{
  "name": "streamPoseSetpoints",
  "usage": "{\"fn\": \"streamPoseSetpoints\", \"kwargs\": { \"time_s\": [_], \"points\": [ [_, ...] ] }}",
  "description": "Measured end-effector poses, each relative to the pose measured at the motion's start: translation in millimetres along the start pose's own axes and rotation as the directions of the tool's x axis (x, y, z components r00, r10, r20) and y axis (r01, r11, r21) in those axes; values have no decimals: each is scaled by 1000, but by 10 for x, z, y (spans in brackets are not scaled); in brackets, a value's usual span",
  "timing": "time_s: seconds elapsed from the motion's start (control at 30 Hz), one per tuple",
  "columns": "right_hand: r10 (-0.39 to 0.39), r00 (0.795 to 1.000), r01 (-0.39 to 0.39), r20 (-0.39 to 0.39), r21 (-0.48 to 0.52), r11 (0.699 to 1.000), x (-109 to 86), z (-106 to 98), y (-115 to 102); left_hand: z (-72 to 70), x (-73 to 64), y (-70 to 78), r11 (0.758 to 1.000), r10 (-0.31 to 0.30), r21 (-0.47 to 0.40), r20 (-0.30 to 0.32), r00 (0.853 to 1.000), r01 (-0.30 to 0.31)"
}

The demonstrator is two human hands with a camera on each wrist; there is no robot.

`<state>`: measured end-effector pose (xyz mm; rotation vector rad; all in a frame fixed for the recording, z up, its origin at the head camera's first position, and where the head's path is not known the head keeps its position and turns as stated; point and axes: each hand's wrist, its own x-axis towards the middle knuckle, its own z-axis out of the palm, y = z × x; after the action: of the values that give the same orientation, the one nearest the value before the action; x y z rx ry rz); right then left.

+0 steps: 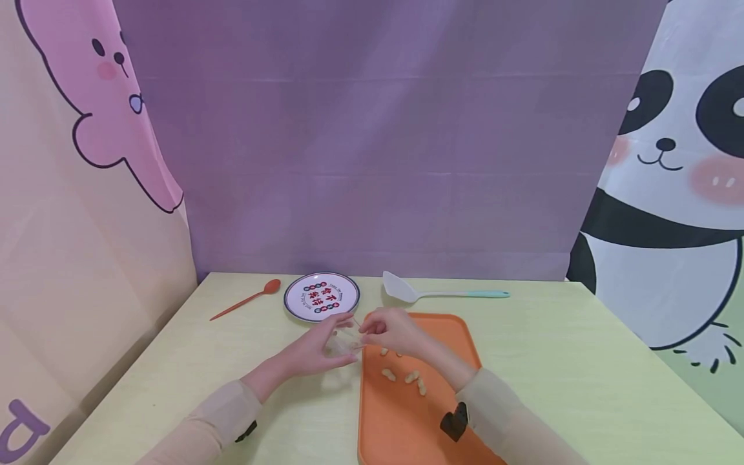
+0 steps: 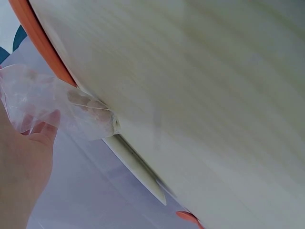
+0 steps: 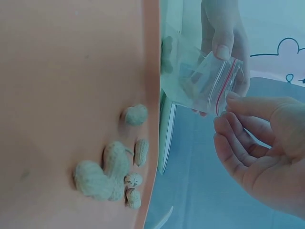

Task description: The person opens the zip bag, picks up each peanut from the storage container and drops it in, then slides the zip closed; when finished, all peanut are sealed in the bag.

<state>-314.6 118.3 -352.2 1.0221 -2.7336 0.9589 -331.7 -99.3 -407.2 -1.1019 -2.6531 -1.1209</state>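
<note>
A clear zip bag (image 3: 193,90) with a red line along its mouth hangs above the table, left of the tray, with a few peanuts inside it. My left hand (image 1: 314,349) grips it near the mouth, its thumb on the front face in the right wrist view. The fingertips of my right hand (image 3: 271,138) pinch the edge of the bag's mouth from the opposite side. Several peanuts (image 3: 116,164) in their shells lie on the orange tray (image 1: 418,420), below my right forearm. In the left wrist view the bag's lower end (image 2: 93,112) hangs beyond the fingers.
Behind the hands stands a round white plate (image 1: 321,297) with printed characters and a dark rim. An orange spoon (image 1: 247,300) lies to its left. Farther right, a white turner (image 1: 430,294) with a turquoise handle end lies behind the tray. A purple cloth (image 1: 378,142) hangs behind the table.
</note>
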Motion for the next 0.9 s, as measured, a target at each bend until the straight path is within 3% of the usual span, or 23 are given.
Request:
{"fn": "streamPoseSetpoints", "kwargs": {
  "time_s": [0.53, 0.9],
  "points": [
    [-5, 999, 5, -45, 4, 1000, -17, -51, 56, -12, -2, 23, 1000, -16, 4, -1, 1000, 16],
    [43, 996, -45, -82, -29, 999, -78, -162, 318, -9, -1, 13, 1000, -18, 15, 0, 1000, 18]
  ]
}}
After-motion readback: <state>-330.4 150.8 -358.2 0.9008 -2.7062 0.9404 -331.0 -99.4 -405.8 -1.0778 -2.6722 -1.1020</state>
